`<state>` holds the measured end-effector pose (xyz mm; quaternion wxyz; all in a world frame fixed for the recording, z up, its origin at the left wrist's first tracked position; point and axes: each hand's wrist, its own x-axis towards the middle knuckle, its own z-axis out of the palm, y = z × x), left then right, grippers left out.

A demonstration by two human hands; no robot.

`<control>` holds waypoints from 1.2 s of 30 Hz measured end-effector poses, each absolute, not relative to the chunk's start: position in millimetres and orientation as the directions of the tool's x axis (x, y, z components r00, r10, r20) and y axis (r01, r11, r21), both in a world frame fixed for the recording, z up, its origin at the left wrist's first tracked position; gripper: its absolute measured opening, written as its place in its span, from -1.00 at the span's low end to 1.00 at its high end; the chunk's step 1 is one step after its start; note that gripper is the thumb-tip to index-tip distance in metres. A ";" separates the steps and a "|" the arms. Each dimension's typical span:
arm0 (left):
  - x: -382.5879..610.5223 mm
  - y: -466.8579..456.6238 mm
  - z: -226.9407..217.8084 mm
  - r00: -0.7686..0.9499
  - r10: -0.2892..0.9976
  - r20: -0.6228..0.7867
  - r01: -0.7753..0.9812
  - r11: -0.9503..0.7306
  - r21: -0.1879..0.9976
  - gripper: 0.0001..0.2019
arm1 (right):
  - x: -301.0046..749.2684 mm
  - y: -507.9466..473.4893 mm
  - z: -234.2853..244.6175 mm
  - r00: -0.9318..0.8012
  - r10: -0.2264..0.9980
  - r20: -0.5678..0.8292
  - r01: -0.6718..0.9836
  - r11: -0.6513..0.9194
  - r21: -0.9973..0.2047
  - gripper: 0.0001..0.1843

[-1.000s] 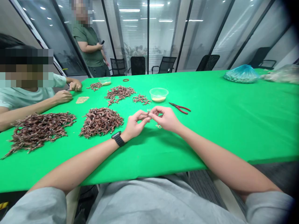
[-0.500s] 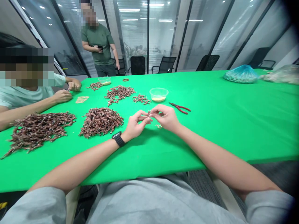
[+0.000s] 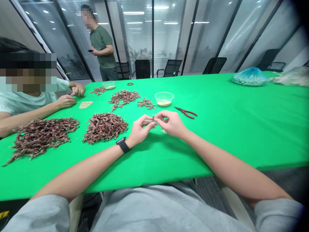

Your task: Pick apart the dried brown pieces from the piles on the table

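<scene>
My left hand (image 3: 140,130) and my right hand (image 3: 172,125) meet above the green tablecloth. Between their fingertips is a tiny reddish-brown piece (image 3: 154,117), pinched from both sides; its exact kind is too small to tell. Beneath my right hand lie a few small golden bits (image 3: 164,131). Just beyond my hands stands a clear plastic bowl (image 3: 164,95) with pale yellow bits at its bottom. A small cluster of brown pieces (image 3: 146,103) lies left of the bowl, and red-handled pliers (image 3: 186,112) rest to its right.
Large piles of similar brown pieces, one near my left hand (image 3: 106,127) and one farther left (image 3: 44,137), cover part of the tablecloth (image 3: 229,129). Another pile (image 3: 124,97) lies beyond. A co-worker sits at left, near yellowish bits (image 3: 86,104). A blue bag (image 3: 249,77) stands far right.
The standing person at the back has turned to the left and now holds the phone out in front. My hands stay almost in place, with slight finger movement on the small piece.
</scene>
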<state>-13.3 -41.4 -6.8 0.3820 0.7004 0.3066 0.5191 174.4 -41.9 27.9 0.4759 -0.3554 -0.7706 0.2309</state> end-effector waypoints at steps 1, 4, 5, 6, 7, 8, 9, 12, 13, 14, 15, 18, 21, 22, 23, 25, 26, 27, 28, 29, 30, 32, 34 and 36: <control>-13.8 -41.5 -6.6 0.276 0.817 0.507 0.063 -0.541 0.838 -0.69 | 174.2 -42.0 29.1 -0.295 0.813 0.501 0.286 0.576 -0.766 -0.76; -14.2 -42.7 -4.8 0.291 0.792 0.537 0.119 -0.587 0.800 -0.70 | 174.4 -41.2 31.9 -0.329 0.902 0.278 0.141 0.339 -0.930 -0.64; -14.1 -43.3 -4.0 0.295 0.788 0.541 0.124 -0.593 0.796 -0.69 | 174.6 -40.6 32.4 -0.339 0.913 0.228 0.101 0.277 -0.956 -0.61; -13.8 -44.0 -3.2 0.297 0.786 0.542 0.122 -0.594 0.795 -0.68 | 174.8 -40.1 32.5 -0.347 0.917 0.197 0.068 0.234 -0.970 -0.58; -13.6 -44.7 -2.6 0.299 0.787 0.540 0.118 -0.592 0.797 -0.68 | 174.9 -39.5 32.4 -0.351 0.918 0.182 0.042 0.210 -0.977 -0.56; -13.3 -45.4 -2.2 0.302 0.788 0.537 0.111 -0.588 0.801 -0.68 | 175.0 -39.1 32.0 -0.354 0.918 0.178 0.023 0.199 -0.980 -0.55; -13.1 -45.9 -2.0 0.308 0.788 0.533 0.102 -0.585 0.805 -0.67 | 175.0 -38.7 31.4 -0.355 0.917 0.181 0.008 0.196 -0.980 -0.55; -12.7 -46.6 -2.9 0.321 0.787 0.527 0.070 -0.575 0.815 -0.67 | 174.1 -38.0 29.2 -0.336 0.911 0.240 -0.006 0.252 -0.968 -0.57; -12.5 -46.6 -3.6 0.322 0.788 0.524 0.059 -0.570 0.820 -0.67 | 173.7 -37.8 28.5 -0.324 0.905 0.274 0.006 0.292 -0.957 -0.58; -12.3 -46.5 -4.3 0.323 0.791 0.520 0.046 -0.562 0.826 -0.67 | 173.4 -37.7 27.8 -0.312 0.898 0.311 0.023 0.334 -0.942 -0.59; -11.9 -46.4 -5.0 0.322 0.796 0.513 0.031 -0.551 0.834 -0.66 | 173.1 -37.5 27.2 -0.300 0.889 0.346 0.045 0.376 -0.926 -0.60; -10.5 -46.1 -6.5 0.315 0.814 0.489 -0.025 -0.508 0.861 -0.65 | 173.4 -37.1 25.2 -0.276 0.864 0.421 0.111 0.464 -0.879 -0.63; -9.2 -45.8 -6.3 0.302 0.829 0.470 -0.060 -0.476 0.877 -0.65 | 174.9 -36.5 22.6 -0.274 0.848 0.454 0.154 0.505 -0.849 -0.67; -8.9 -45.7 -6.0 0.298 0.833 0.466 -0.069 -0.468 0.881 -0.65 | 175.5 -36.3 21.7 -0.279 0.843 0.460 0.161 0.513 -0.843 -0.68; -8.7 -45.7 -5.8 0.295 0.837 0.461 -0.077 -0.460 0.884 -0.64 | 176.1 -36.0 21.0 -0.286 0.838 0.464 0.165 0.520 -0.838 -0.69; -8.4 -45.6 -5.4 0.290 0.841 0.456 -0.089 -0.451 0.888 -0.63 | 177.3 -35.3 20.1 -0.298 0.829 0.474 0.179 0.536 -0.825 -0.69; -8.3 -45.5 -5.3 0.290 0.842 0.455 -0.092 -0.448 0.889 -0.63 | 177.8 -34.9 20.0 -0.300 0.823 0.481 0.195 0.547 -0.814 -0.69; -8.2 -45.5 -5.3 0.290 0.842 0.455 -0.095 -0.448 0.889 -0.62 | 178.4 -34.5 20.1 -0.301 0.816 0.493 0.214 0.561 -0.799 -0.70; -8.2 -45.4 -5.3 0.291 0.841 0.457 -0.098 -0.449 0.888 -0.62 | 178.9 -34.2 20.5 -0.301 0.807 0.508 0.236 0.580 -0.780 -0.70; -8.1 -45.4 -5.4 0.294 0.840 0.457 -0.100 -0.448 0.888 -0.62 | 179.5 -33.9 21.1 -0.303 0.793 0.529 0.260 0.603 -0.754 -0.72; -8.2 -45.4 -5.5 0.297 0.839 0.456 -0.101 -0.447 0.889 -0.62 | 180.2 -33.7 21.8 -0.306 0.774 0.554 0.285 0.630 -0.722 -0.73; -8.4 -45.3 -6.0 0.302 0.839 0.452 -0.100 -0.444 0.890 -0.62 | 181.5 -33.5 23.4 -0.319 0.723 0.613 0.328 0.691 -0.645 -0.77; -8.9 -45.1 -6.8 0.306 0.840 0.449 -0.100 -0.440 0.892 -0.62 | 183.1 -33.2 24.8 -0.334 0.662 0.671 0.353 0.748 -0.562 -0.82; -9.5 -44.9 -7.8 0.313 0.837 0.448 -0.103 -0.439 0.892 -0.63 | 184.7 -32.5 25.8 -0.358 0.602 0.714 0.368 0.793 -0.485 -0.85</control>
